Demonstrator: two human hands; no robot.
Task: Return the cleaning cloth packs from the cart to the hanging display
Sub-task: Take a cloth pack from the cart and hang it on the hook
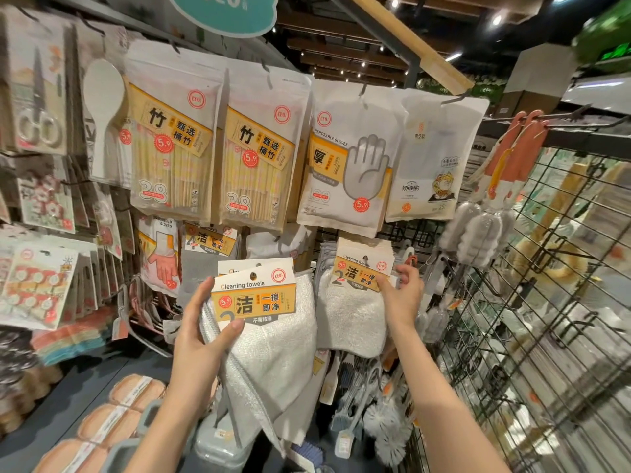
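**Both hands on cleaning towel packs at the hanging display**

The left hand [201, 331] grips a pack of white woven cleaning cloths with an orange-and-white card header [259, 322], thumb pressed on the lower edge of the card and fingers curled behind its left side; a second card header shows just behind the first, so it may hold more than one pack. The right hand [401, 295] pinches the lower right corner of the card on a matching hanging pack of white cloths [355, 302], which sits at the front of a stack on the display, just right of the held pack.

Above them hangs the upper row of the dark wire display rack [563, 233]: two clear pouches of pale bamboo chopsticks with yellow labels [211, 151], a white pouch of disposable gloves printed with a grey hand [351, 165], and a white pouch with a cartoon figure [433, 158]. To the right hang grey fluffy bottle brushes with orange handles [485, 230]. Lower left lie peach-coloured sponges in banded packs [112, 421].
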